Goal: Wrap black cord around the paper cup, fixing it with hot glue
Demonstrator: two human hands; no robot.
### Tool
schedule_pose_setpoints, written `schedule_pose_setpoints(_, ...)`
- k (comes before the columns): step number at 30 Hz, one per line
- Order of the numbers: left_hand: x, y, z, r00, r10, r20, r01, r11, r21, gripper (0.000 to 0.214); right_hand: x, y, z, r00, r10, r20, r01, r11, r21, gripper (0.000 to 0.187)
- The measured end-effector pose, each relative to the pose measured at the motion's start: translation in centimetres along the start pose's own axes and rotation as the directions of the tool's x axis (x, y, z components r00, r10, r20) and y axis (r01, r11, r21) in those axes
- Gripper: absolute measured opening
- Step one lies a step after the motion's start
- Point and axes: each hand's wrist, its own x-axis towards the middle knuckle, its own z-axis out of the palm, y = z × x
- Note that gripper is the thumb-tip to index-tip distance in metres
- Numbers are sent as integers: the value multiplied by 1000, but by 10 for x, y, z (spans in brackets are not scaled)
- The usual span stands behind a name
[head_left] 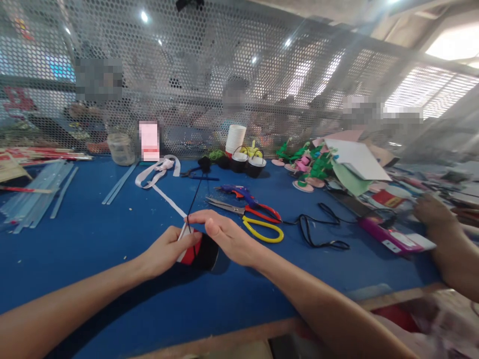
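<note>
Low over the blue table [112,279] I hold a small cup [207,253], tilted on its side, with red, white and black on its wall. My left hand [168,249] is closed around its near-left side, thumb on the red part. My right hand [230,239] lies over the far side, with its fingertips pressed together at the rim. A white ribbon [169,200] runs from that rim to a loose coil. From the same spot a thin black cord [195,196] sticks up. The hands hide much of the cup.
Scissors [258,212] and a blue glue gun [239,192] lie right of centre. A black cable [305,234] leads towards a purple power strip [389,237] near another person's arm [445,239]. Behind stand stacked cups [235,138] and craft flowers [310,162]. Glue sticks [39,197] lie left.
</note>
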Motion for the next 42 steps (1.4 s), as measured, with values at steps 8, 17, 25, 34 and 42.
schedule_pose_setpoints(8,0,6,-1,998,-7,-62,11,998,70,39,20,37,-61,837,276,-474,-471,803,-365,32)
schedule_pose_setpoints(17,1,6,-8,995,15,-99,-4,994,106,39,34,90,-87,669,647,-365,-734,501,-457,23)
schedule_pose_setpoints(25,4,6,-11,993,44,-111,-25,986,166,40,29,70,-83,702,555,-446,-696,667,-265,32)
schedule_pose_setpoints(34,6,6,-14,985,3,-175,33,979,202,39,-4,7,-68,862,505,-28,-497,856,143,21)
schedule_pose_setpoints(42,8,7,-15,942,-77,-326,112,990,88,34,-17,-5,-51,844,536,23,-536,844,8,21)
